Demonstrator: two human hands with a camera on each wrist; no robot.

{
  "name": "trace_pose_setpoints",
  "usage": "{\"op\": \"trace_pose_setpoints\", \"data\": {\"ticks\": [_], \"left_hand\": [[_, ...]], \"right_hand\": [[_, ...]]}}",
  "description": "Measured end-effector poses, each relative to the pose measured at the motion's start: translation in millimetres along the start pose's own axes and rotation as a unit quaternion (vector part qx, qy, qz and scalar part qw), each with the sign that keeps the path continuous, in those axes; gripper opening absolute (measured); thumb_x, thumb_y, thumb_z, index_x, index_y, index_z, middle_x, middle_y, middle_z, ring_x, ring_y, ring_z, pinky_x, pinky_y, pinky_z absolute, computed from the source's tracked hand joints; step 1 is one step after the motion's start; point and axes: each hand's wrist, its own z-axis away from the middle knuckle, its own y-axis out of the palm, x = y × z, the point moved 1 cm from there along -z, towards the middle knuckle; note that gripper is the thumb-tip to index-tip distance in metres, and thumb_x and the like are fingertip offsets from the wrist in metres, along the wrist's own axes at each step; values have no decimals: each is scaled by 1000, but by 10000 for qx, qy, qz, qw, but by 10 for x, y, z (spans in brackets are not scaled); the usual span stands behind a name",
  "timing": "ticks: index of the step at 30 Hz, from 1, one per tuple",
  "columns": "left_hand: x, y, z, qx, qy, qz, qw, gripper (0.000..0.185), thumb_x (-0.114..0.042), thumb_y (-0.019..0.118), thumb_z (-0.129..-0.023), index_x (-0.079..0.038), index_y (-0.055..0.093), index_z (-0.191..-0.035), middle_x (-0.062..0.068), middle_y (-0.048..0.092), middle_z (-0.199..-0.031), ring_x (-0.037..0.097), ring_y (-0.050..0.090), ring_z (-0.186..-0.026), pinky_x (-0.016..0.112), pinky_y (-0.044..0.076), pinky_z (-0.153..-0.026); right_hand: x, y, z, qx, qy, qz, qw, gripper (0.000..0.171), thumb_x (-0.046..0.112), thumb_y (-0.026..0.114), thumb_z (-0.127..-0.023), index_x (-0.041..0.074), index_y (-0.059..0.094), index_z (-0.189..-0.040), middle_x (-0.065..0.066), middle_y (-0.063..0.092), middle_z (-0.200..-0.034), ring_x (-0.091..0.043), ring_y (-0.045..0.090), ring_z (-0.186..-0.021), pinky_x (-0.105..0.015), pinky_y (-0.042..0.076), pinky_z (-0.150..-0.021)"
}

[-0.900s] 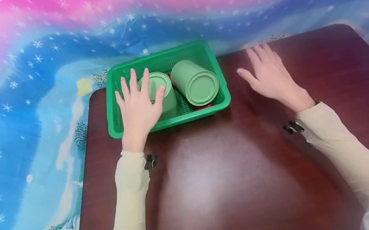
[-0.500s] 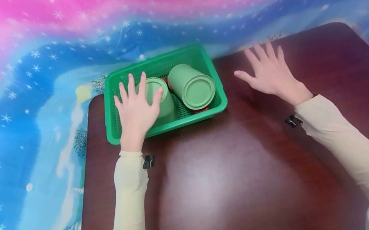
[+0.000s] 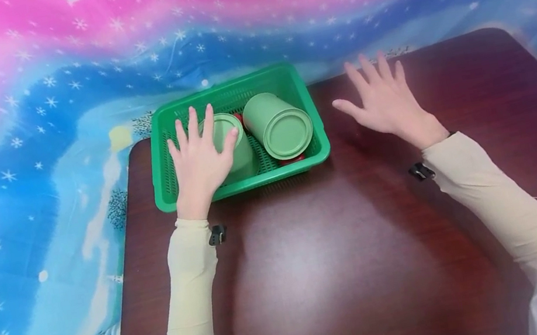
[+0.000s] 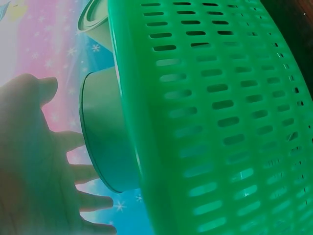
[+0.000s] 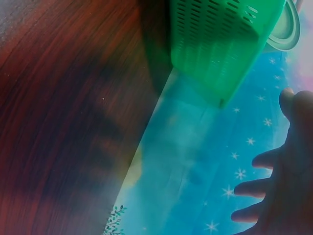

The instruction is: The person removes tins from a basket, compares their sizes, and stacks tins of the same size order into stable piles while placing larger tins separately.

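Dark red-brown wooden table (image 3: 360,270) fills lower frame, standing on a pink-blue snowflake-print cloth (image 3: 25,113). Green slotted basket (image 3: 165,173) at table's upper-left edge holds two green tins on their sides. Left hand (image 3: 199,161), fingers spread and relaxed, rests over the left tin (image 3: 238,143), right tin (image 3: 280,126) untouched; right hand (image 3: 383,104) spread flat above the table right of the basket, holding nothing.

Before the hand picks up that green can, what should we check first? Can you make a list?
1. Left hand on the left can: ok, fingers spread over it, thumb on its side.
2. Firm hold on that can: not ok, fingers look straight, not curled round it.
3. Right can out of the way: cannot tell, it lies tilted close beside the left one.
4. Green basket steady on the table: ok, it sits flat near the far edge.
5. Right hand free to help: ok, open and holding nothing, right of the basket.
6. Red thing under the right can: cannot tell what it is.
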Motion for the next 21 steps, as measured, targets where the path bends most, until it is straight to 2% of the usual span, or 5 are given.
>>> {"op": "trace_pose_setpoints", "data": {"ticks": [14,17,21], "left_hand": [[10,9,-4,5,-21,9,10000,80,-70,31,-103,-26,18,-168,13,11,-173,46,5,-156,71,7,-118],[32,4,9,-93,-60,68,9999,79,-69,31,-103,-24,20,-168,13,11,-173,45,5,-157,71,7,-118],[113,-11,67,-447,-218,283,9984,77,-66,30,-105,-21,24,-167,14,14,-172,43,6,-157,69,8,-119]], "right_hand": [[177,-53,-26,-19,-296,16,9996,90,66,37,-103,6,13,-166,-30,17,-166,-58,3,-151,-79,3,-112],[258,-44,-28,-99,-464,44,9989,89,65,39,-103,5,15,-166,-30,21,-165,-58,6,-152,-78,7,-113],[400,-15,-18,-381,-845,79,9957,87,60,48,-103,3,22,-164,-29,31,-161,-56,16,-150,-76,15,-113]]}}
